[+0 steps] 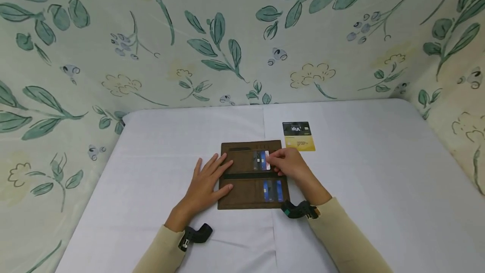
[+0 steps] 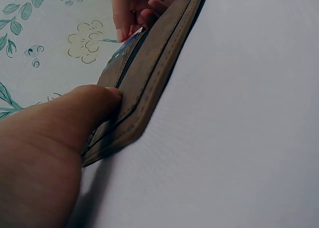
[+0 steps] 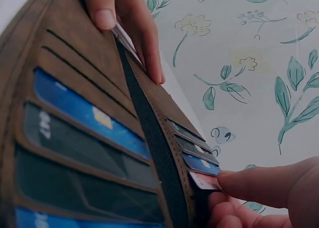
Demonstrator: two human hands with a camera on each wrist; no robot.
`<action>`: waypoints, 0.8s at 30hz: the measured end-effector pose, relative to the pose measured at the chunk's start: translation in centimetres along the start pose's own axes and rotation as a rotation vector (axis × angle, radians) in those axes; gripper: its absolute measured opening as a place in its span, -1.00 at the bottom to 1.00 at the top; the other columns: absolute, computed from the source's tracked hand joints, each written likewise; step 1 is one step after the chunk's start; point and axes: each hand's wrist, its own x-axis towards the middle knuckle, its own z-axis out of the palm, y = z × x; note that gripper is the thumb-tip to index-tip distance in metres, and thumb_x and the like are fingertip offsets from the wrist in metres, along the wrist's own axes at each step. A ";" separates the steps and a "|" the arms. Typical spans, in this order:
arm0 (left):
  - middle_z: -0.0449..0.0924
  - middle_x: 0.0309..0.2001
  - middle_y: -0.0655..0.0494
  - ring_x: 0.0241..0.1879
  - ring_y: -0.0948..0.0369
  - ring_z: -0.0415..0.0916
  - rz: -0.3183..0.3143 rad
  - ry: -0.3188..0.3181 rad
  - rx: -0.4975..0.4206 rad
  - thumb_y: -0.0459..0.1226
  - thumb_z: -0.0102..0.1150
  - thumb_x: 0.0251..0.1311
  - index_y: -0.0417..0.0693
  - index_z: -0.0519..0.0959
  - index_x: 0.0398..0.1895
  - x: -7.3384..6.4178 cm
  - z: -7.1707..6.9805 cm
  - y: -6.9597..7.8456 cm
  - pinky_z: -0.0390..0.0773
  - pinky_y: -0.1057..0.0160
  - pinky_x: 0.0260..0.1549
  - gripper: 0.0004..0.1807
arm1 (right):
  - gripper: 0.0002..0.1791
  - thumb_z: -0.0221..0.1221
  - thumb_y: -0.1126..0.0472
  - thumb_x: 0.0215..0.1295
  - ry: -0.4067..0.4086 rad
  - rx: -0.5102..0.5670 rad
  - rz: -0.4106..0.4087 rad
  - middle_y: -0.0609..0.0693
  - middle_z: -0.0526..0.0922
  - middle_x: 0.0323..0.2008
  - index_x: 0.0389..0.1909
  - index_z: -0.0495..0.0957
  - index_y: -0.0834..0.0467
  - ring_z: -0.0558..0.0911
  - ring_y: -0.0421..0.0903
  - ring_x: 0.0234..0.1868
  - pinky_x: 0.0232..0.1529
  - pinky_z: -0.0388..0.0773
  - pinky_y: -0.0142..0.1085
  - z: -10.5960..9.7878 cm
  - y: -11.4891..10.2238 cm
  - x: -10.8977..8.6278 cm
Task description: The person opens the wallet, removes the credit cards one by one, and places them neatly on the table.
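Observation:
A brown wallet [image 1: 242, 195] lies unfolded on the white cloth, with a dark strip along its fold. My left hand [image 1: 204, 185] rests on its left side, fingers spread and thumb on the near half. At the far half's right edge my right hand [image 1: 292, 164] pinches a white and red card [image 3: 202, 181] between thumb and fingers; the card sits partly in a slot. Beside it, more cards show in the far slots. Several cards, among them a blue card [image 3: 75, 106] and a dark card [image 3: 75, 143], fill the near half's slots.
A black and yellow card [image 1: 298, 136] lies on the table [image 1: 170, 138] just beyond my right hand. Floral fabric [image 1: 242, 54] rises behind the table's far edge and at its sides. Each wrist carries a small black camera.

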 end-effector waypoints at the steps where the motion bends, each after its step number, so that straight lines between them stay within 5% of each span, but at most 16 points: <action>1: 0.11 0.48 0.06 0.47 0.01 -0.02 0.000 -0.001 0.000 0.13 0.10 0.25 0.10 0.28 0.43 0.0 0.0 0.0 -0.20 -0.33 0.31 -0.28 | -0.71 0.24 0.13 0.29 0.011 -0.014 -0.004 0.05 0.61 -0.43 -0.19 0.62 0.32 0.51 -0.15 -0.52 -0.51 0.54 -0.39 0.1 0.0 0.0; 24: 0.13 0.47 0.04 0.46 -0.01 0.01 0.007 0.012 -0.005 0.10 0.12 0.25 0.09 0.30 0.42 0.0 -0.1 0.0 -0.19 -0.35 0.30 -0.29 | -0.75 0.28 0.14 0.25 0.013 -0.043 -0.023 0.02 0.56 -0.49 -0.24 0.56 0.26 0.50 -0.14 -0.56 -0.52 0.54 -0.37 0.1 0.6 0.1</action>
